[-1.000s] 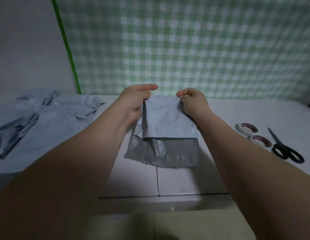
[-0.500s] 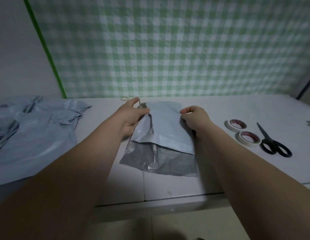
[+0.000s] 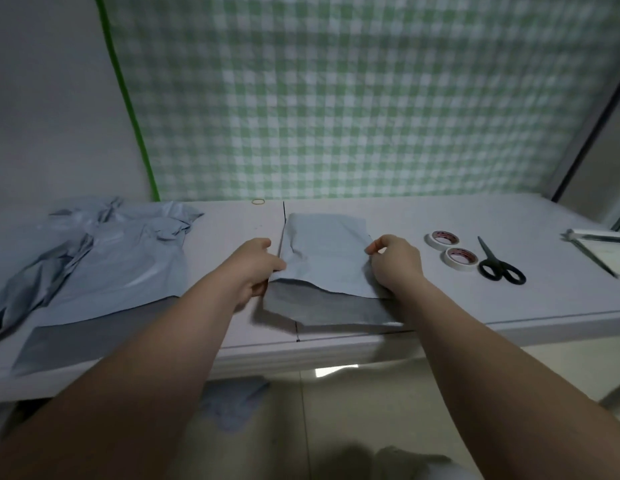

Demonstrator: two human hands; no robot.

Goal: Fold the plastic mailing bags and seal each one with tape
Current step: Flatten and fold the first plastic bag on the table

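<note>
A pale blue-grey mailing bag (image 3: 324, 258) lies on the white table (image 3: 457, 303), its top part folded down over the darker grey lower part. My left hand (image 3: 254, 270) grips the bag's left edge at the fold. On the bag's right edge my right hand (image 3: 395, 261) pinches the folded layer, thumb and fingers closed on it. Two rolls of tape (image 3: 452, 249) sit on the table to the right of my right hand.
A pile of loose, crumpled mailing bags (image 3: 104, 261) covers the table's left side. Black scissors (image 3: 499, 263) lie right of the tape, and a rubber band (image 3: 258, 201) is by the wall. A blue bag (image 3: 235, 398) lies on the floor.
Both hands slid down the bag's sides from its top toward the fold line, and the bag settled flatter on the table. The camera view shifted and tilted lower.
</note>
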